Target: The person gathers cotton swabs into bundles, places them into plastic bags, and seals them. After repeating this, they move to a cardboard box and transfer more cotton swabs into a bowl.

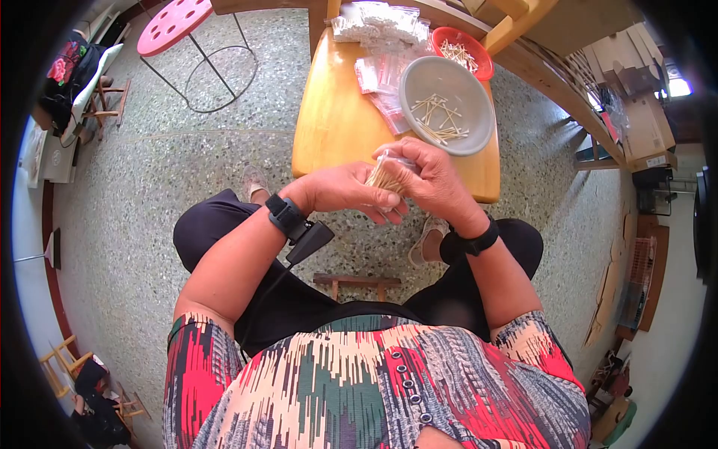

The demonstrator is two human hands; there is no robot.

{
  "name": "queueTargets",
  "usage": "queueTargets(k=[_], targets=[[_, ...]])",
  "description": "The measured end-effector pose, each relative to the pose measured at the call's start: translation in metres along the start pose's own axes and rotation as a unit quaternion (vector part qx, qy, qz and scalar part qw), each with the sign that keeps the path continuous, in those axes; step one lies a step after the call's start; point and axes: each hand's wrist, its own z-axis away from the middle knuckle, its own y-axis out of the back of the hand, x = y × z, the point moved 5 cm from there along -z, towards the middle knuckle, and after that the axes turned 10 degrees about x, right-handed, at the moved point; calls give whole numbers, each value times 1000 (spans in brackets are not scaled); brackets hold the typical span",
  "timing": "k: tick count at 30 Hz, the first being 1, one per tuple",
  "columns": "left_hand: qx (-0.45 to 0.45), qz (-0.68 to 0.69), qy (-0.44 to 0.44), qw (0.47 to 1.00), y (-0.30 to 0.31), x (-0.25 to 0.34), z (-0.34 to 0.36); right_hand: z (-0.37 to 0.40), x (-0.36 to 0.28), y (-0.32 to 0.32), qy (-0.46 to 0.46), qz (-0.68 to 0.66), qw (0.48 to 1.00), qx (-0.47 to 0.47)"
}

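A bundle of cotton swabs (384,178) in a clear plastic bag is held between my two hands, above the near edge of the wooden chair seat (329,112). My left hand (340,188) wraps round its lower side, thumb along the sticks. At the upper end my right hand (432,176) pinches the bag's plastic. Just beyond sits a grey bowl (479,112) with loose swabs (437,116) in it. Flat plastic bags (378,78) with red edges lie left of the bowl.
Packed bags of swabs (381,22) are piled at the seat's far end. A red basket (486,66) with more swabs stands behind the bowl. A pink stool (176,26) is at the upper left; cardboard boxes (643,112) are at the right.
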Motion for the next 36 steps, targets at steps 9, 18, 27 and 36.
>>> queueTargets(k=[9, 18, 27, 36], targets=[[289, -192, -169, 922, 30, 11, -9, 3, -9, 18, -41, -42, 985, 165], [443, -362, -356, 738, 19, 34, 8, -11, 11, 2, -115, -164, 970, 137], [292, -267, -213, 894, 33, 24, 4, -12, -24, 12, 104, 104, 981, 127], [298, -271, -275, 873, 37, 16, -7, -3, -31, -1, 280, 201, 930, 124]])
